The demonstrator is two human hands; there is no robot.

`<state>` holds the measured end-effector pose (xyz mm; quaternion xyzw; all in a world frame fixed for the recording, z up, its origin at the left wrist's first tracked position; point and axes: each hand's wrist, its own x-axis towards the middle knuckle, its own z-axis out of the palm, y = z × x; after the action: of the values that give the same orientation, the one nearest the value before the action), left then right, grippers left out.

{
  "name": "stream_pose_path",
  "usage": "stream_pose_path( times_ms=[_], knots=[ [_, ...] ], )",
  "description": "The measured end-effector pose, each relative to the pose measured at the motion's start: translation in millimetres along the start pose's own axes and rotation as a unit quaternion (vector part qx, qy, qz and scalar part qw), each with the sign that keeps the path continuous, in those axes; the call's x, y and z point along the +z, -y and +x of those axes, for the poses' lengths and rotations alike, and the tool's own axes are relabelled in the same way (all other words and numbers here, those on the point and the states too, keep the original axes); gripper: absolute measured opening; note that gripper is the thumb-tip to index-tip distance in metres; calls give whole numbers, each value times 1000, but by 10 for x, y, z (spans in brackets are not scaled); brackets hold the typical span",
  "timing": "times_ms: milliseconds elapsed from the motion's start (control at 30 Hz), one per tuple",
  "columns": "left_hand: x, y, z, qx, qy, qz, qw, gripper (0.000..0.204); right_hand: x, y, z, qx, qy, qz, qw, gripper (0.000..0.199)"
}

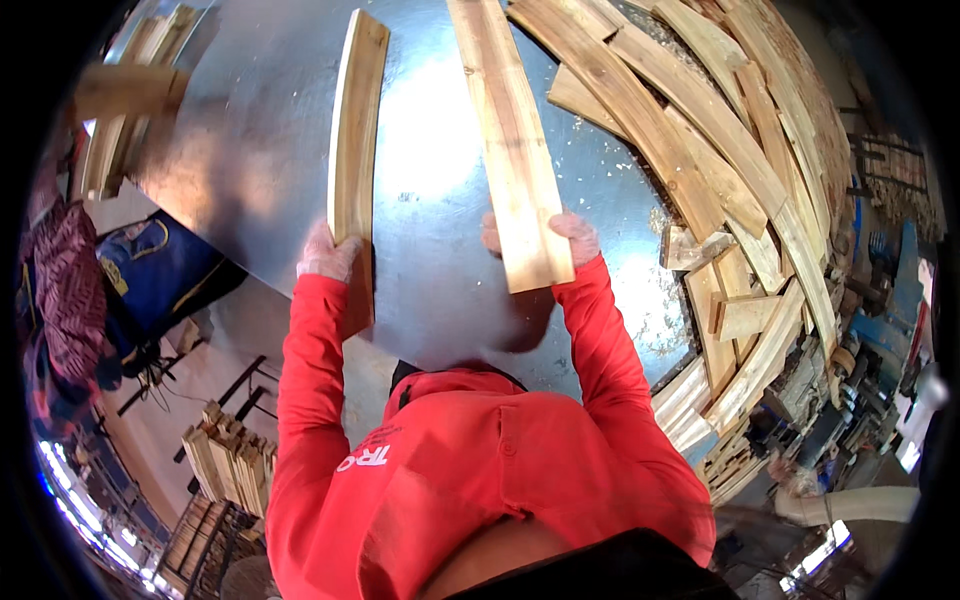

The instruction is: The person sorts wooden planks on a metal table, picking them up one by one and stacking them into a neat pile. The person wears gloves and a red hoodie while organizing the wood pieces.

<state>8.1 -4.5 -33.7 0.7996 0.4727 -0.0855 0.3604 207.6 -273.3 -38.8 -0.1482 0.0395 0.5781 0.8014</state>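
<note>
Narrow plank (357,130) is gripped near its lower end by the left hand (326,252), running up over the metal table (440,170). Wide board (513,150) is clamped at its near end by the right hand (572,238). Bare sheet is seen between them; plank pile (720,150) crowds the right edge

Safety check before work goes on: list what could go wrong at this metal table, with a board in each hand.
1. The left hand holds the narrow board on its edge; it may tip over on the smooth metal table.
2. The right hand grips only the near end of the wide board, so the far end could swing into the loose pile of boards.
3. Sawdust beside the pile could let boards slide.
</note>
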Motion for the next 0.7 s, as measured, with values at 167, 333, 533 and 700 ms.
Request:
stream_pose_path(
  times_ms=[167,333,533,700],
  knots=[
    [201,312,149,87,6,-125,988,46,-300,-212,-79,0,-133,-326,936,69],
    [-135,557,16,62,-36,-85,994,49,115,222,-513,156,-263,-787,535,58],
    [-873,310,96,6,-2,76,997,43,376,1239,-110,-1,38,-957,287,44],
    [-671,269,169,353,48,56,933,73,706,710,2053,-152,233,-929,245,22]
  ],
)
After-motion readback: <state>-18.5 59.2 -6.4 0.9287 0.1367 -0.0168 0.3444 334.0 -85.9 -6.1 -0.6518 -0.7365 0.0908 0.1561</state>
